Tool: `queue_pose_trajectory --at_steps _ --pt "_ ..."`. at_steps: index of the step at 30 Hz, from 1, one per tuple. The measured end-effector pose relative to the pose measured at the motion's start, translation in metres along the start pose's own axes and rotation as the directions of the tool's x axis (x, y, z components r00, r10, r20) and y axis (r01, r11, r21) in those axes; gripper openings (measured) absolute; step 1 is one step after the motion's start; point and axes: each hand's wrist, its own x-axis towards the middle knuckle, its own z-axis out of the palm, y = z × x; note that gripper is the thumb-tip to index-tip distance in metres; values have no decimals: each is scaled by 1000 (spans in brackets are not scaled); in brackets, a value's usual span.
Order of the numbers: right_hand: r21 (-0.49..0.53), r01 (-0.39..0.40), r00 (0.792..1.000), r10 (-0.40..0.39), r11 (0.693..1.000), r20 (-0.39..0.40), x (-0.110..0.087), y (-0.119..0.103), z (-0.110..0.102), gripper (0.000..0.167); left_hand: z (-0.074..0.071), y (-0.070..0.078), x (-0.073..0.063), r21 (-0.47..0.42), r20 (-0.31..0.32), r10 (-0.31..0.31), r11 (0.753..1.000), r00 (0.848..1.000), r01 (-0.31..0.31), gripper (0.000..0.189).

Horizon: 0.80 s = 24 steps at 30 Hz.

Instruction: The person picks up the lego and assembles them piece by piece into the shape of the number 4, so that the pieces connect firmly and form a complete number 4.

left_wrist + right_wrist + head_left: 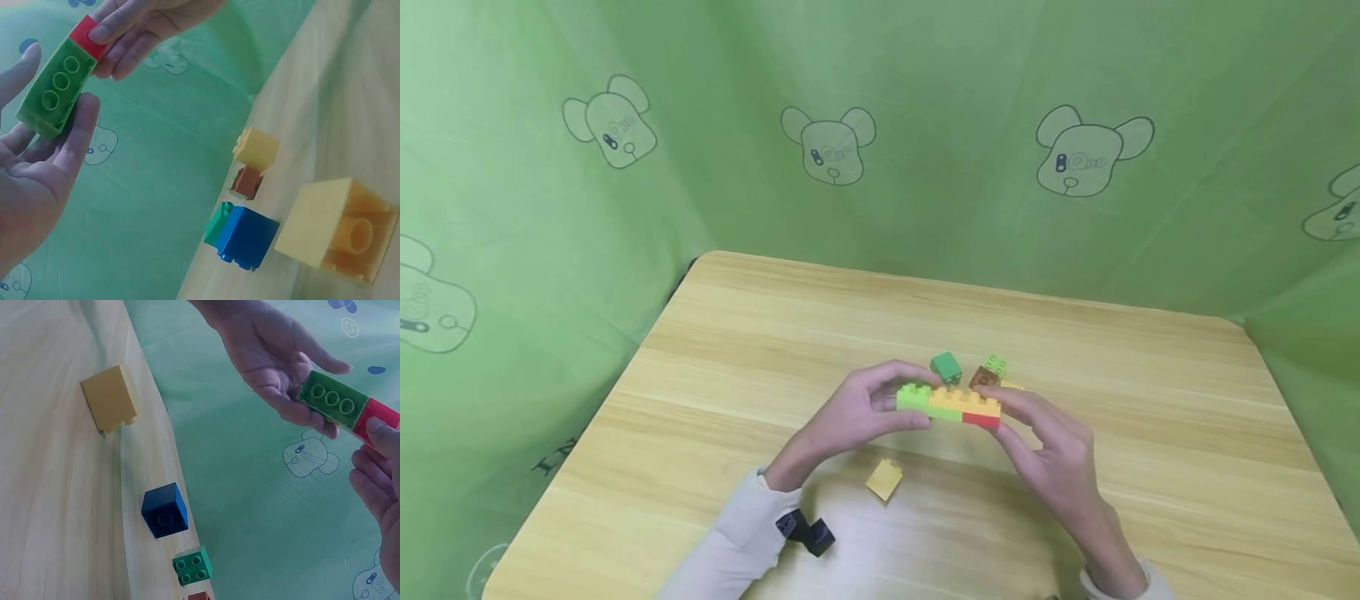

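Observation:
A row of joined toy bricks (951, 403) is held up above the table between both hands. Light green and yellow studded bricks form its top; green and red ones lie underneath. My left hand (868, 406) grips the green end, thumb in front and fingers behind. At the other end, my right hand (1056, 450) pinches the red brick (87, 37) and the yellow above it. The row's hollow green underside (334, 397) shows in both wrist views, with the left fingers along its side and the right thumb on the red brick.
On the wooden table (715, 350), a yellow brick (884, 480) lies nearest me. Beyond the hands are dark green (946, 367), brown (984, 378) and light green (996, 364) bricks. A blue brick (249, 236) shows in the wrist views. Green printed cloth (925, 233) surrounds the table.

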Motion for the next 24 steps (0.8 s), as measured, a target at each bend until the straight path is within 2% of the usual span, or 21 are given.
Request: queue_pose_trajectory --at_steps 5,9,16,24 --pt "90 -35 999 35 995 -2 3 -1 -2 43 4 2 7 -4 19 4 1000 1000 -4 50" --pt "131 -40 999 39 991 10 6 -2 -3 42 7 6 8 11 9 3 1000 1000 -3 48" --pt "122 -48 998 44 991 39 5 0 -2 43 7 6 6 33 -27 -4 999 1000 5 44" --pt "119 -73 997 70 990 24 6 -2 -3 40 6 9 4 8 -87 -27 1000 996 28 43"
